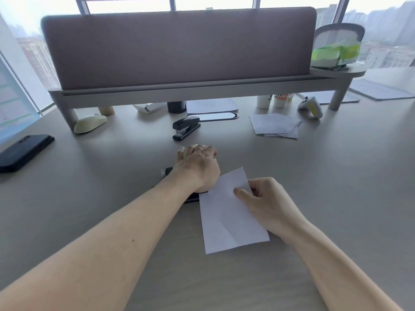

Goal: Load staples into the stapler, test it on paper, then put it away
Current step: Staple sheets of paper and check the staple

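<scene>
Frame centre: left hand [197,167] curled over the rigid stapler [190,198]; right hand [267,203] pinches the paper [224,221]. The paper looks flimsy, so hold it near the edge.

On the tabletop [336,176], the near stapler [166,172] lies at the centre, under the left grip [197,167]. The sheet [229,221] lies just right of it, its left edge meeting the stapler's near end, with the right grip [267,203] on its right edge. Behind them sits a second stapler [186,130], with a paper stack [275,126] to its right and a mouse [89,123] to its left. A phone [24,152] lies far left. A riser shelf [179,93] spans the back, with cups [276,101] beneath it and a tissue pack [334,55] on its right end
</scene>
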Demonstrator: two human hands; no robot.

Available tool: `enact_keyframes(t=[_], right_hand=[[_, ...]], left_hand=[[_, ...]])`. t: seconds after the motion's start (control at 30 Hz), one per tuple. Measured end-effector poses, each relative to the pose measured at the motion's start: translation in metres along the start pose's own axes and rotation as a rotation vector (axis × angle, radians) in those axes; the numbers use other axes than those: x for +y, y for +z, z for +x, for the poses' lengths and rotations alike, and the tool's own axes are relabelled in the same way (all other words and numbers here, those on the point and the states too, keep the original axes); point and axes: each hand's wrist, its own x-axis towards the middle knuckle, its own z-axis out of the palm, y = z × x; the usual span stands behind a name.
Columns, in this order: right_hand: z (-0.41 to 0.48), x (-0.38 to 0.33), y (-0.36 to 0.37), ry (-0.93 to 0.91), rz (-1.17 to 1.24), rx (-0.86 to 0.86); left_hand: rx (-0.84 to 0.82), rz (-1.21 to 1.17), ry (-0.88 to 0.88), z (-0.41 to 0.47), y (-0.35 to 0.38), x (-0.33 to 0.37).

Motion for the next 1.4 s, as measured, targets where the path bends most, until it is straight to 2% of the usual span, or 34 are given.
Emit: enact_keyframes(t=[0.4,0.93,1.17,1.33,1.4], right_hand=[[-0.001,-0.001,0.0,0.009,0.022,-0.015],[-0.001,0.003,-0.001,-0.026,0.008,-0.019],[-0.001,0.002,-0.001,-0.023,-0.003,-0.017],[-0.001,0.002,-0.001,-0.007,-0.001,-0.014],[-0.002,0.001,-0.001,-0.008,0.005,-0.021]], left_hand=[[-0.029,0.023,-0.012,-0.002,0.004,0.004],[-0.066,-0.1,-0.009,-0.004,-0.005,0.003],[0.059,-0.172,0.01,0.0,-0.008,-0.002],[0.379,-0.229,0.063,-0.006,-0.018,-0.01],[0.449,-0.378,0.108,-0.015,-0.025,-0.014]])
